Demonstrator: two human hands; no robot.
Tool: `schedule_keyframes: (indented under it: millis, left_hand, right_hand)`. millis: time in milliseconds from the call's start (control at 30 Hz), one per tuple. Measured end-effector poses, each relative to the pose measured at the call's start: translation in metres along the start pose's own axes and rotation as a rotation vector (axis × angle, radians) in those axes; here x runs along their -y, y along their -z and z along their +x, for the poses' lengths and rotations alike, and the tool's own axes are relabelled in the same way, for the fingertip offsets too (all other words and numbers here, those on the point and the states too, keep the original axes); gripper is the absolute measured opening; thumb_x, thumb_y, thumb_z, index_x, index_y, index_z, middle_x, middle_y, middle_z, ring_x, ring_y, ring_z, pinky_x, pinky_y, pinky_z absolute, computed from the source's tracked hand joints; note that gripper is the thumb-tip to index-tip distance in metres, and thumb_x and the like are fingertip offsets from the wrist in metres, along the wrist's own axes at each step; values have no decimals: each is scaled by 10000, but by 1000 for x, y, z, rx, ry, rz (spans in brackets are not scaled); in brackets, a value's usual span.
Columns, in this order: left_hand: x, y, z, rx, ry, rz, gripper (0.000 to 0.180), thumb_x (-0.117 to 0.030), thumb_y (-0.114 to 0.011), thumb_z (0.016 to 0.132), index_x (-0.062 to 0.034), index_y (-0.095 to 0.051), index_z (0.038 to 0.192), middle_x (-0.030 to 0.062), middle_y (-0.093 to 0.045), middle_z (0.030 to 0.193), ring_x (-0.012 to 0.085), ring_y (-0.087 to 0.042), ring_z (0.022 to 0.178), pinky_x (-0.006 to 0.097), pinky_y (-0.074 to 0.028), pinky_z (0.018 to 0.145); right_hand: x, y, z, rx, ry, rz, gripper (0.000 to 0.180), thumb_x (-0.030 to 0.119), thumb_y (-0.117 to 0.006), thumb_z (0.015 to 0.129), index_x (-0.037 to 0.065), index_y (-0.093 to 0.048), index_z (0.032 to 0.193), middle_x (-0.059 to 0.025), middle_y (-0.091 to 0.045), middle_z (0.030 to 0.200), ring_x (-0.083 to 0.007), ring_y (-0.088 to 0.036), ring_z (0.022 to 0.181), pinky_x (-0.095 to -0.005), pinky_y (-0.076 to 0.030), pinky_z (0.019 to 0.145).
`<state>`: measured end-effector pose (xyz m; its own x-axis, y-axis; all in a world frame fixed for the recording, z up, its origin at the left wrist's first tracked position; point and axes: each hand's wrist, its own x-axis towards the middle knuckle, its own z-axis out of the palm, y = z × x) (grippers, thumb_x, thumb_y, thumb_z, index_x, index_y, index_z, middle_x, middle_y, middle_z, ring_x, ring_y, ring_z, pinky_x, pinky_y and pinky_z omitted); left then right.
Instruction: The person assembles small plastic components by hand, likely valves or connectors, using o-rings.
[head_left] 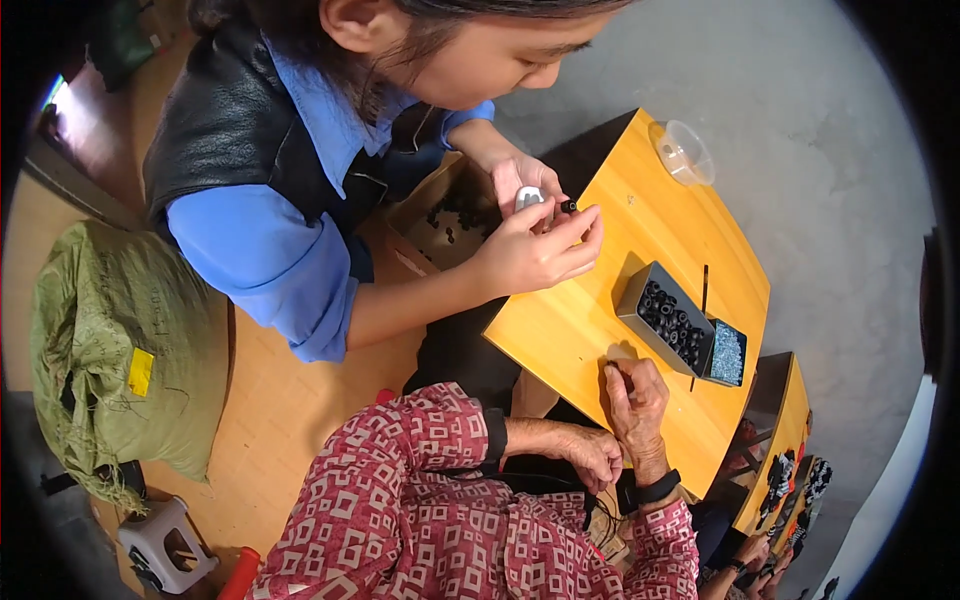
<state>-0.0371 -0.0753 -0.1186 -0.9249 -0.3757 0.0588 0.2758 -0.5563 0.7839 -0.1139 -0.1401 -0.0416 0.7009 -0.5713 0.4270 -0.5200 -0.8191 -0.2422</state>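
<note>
My right hand [638,402] rests on the near edge of the wooden table [560,315], its fingers curled in a pinch. A small dark piece shows at its fingertips, too small to name. Left of it, my left hand [594,458] hangs just off the table edge, fingers bent downward and closed; a thin dark cord passes below them, and what they hold cannot be made out. Ahead of my right hand stands a grey tray [632,303] of small black ring-like parts [672,322]. Against it sits a smaller dark tray holding pale blue small pieces [727,352].
Across from me a co-worker's hands [535,245] hold a white rounded object [528,197] and a small black part. A thin black rod [705,288] and a clear plastic tub [686,153] lie on the table. A green sack [125,350] and grey stool [168,545] stand left.
</note>
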Motion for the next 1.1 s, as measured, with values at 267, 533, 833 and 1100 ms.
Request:
schedule_keyframes:
  millis: [267, 533, 833, 1100]
  left_hand:
    - [6, 4, -11, -7, 34, 60, 245, -120, -595, 805, 48, -582, 983, 134, -637, 921, 197, -665, 829, 285, -556, 739]
    - [5, 5, -10, 55, 17, 62, 247, -104, -586, 798, 43, -568, 996, 127, -634, 887, 195, -664, 816, 284, -558, 728]
    - [3, 9, -13, 120, 18, 10, 242, -87, -577, 800, 46, -559, 1002, 126, -632, 876, 198, -662, 803, 287, -556, 728]
    - [9, 10, -13, 128, 22, -8, 221, -96, -570, 812, 41, -564, 985, 120, -635, 860, 190, -659, 801, 288, -548, 720]
  right_hand:
    - [20, -10, 16, 7, -2, -40, 170, -33, -668, 752, 16, -595, 898, -132, -547, 731, -299, -527, 636, -369, -442, 574]
    - [22, -12, 13, 8, -96, -57, 173, -31, -653, 759, 17, -595, 915, -148, -558, 767, -311, -544, 667, -381, -450, 596]
    - [15, -14, 11, -4, -88, -86, 165, -2, -658, 747, 15, -608, 904, -156, -602, 833, -370, -587, 758, -413, -486, 676]
    - [-7, -20, -23, 83, -76, -124, 218, 77, -681, 723, 31, -599, 920, -157, -609, 846, -371, -590, 767, -439, -480, 678]
